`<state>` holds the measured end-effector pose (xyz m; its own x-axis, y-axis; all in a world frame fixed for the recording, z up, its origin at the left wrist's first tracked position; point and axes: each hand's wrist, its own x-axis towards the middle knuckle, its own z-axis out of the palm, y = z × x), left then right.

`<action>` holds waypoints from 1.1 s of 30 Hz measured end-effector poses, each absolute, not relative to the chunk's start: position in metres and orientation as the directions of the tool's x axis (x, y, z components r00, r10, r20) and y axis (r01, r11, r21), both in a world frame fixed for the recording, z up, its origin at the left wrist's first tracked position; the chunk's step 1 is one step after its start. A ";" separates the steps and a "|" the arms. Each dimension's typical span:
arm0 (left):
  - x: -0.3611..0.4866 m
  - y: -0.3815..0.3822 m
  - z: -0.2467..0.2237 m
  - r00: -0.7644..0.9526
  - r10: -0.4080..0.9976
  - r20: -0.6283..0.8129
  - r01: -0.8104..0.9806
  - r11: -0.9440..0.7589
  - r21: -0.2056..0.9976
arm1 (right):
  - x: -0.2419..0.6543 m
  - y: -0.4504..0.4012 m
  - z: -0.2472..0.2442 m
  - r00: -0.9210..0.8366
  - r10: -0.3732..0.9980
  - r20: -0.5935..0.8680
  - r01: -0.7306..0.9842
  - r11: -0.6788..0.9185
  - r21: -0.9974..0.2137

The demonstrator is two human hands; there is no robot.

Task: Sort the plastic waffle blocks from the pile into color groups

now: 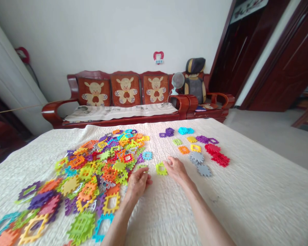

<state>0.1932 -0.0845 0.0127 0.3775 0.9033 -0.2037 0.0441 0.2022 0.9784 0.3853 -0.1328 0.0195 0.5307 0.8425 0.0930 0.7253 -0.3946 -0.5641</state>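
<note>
Two bare hands, both above the pale quilted cloth [246, 191], in the gap between the big mixed heap [102, 160] at left and the small colour groups at right. Left hand [138, 182]: fingers curled, half closed, beside the heap's right edge; a pale green piece [142, 166] at its fingertips, grip on it cannot be told. Right hand [176, 169]: loosely open, fingers bent; fingertips at the right edge of a yellow-green frame [161, 168], which lies flat on the cloth between the hands. Contact looks likely, not certain

Heap: notched plastic shapes, solid and open-centred, overlapping in orange, yellow, green, purple, red, blue and grey. Blue frame [147, 155] just off its right side, farther than the left hand

Right side, far row: dark purple pile [169, 131], bright blue pile [185, 131]. Nearer: light green piece [177, 141], yellow piece [192, 139], orange piece [184, 150], yellow frame [195, 148]. Right of these, purple pieces [202, 139], then red pieces [220, 159]; grey pieces [203, 170] nearest, right of the right hand

Beyond the cloth: red-brown wooden sofa [53, 111], three bear-pattern cushions [125, 90], small fan [178, 80] at their right
</note>
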 end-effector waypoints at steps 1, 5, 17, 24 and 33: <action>0.194 -0.086 0.010 0.390 0.907 -0.162 0.101 0.133 0.986 | 0.381 -0.134 0.022 0.540 0.839 0.067 0.722 -0.420 -0.549; 0.197 -0.091 0.000 0.394 0.918 0.049 0.277 -0.170 0.946 | 0.349 -0.137 0.028 0.537 0.842 0.051 0.759 -0.455 -0.466; 0.199 -0.096 -0.009 0.189 0.971 0.146 0.174 -0.180 0.968 | 0.353 -0.133 0.023 0.466 0.885 -0.006 0.783 -0.416 -0.462; 0.200 -0.100 -0.007 0.174 0.981 0.081 0.106 -0.100 0.989 | 0.432 -0.085 0.059 0.544 0.835 0.081 0.763 -0.452 -0.461; 0.201 -0.098 -0.027 0.196 0.976 0.093 0.155 -0.125 0.980 | 0.530 -0.036 0.073 0.615 0.786 0.051 0.729 -0.544 -0.416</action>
